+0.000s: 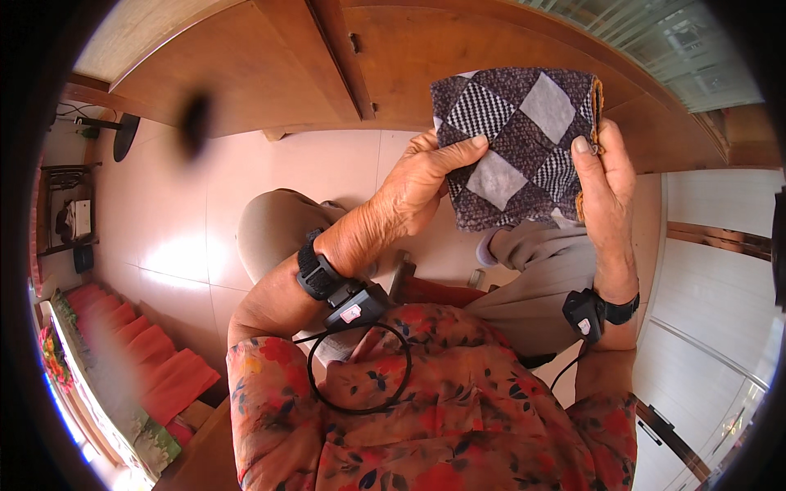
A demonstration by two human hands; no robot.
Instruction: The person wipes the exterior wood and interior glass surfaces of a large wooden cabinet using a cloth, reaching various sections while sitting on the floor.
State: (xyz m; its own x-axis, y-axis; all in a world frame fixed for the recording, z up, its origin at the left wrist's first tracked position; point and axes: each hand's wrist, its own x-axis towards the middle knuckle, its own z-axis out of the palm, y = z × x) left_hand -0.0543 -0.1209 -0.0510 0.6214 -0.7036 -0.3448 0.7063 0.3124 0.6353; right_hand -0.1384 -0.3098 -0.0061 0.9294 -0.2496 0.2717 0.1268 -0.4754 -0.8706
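Note:
A folded fabric piece with a dark diamond pattern in grey, black and white is held up before me over my knees. My left hand grips its left side, thumb flat on the front and fingers hidden behind. At the right edge my right hand pinches the cloth between thumb and fingers, beside an orange-yellow edging. Both wrists carry strapped black devices, the left one with a looped black cable over my floral shirt.
A brown wooden cabinet runs along the far side. White panelled doors stand on the right. Red ruffled fabric hangs at lower left. A dark stand base rests on the pale tiled floor.

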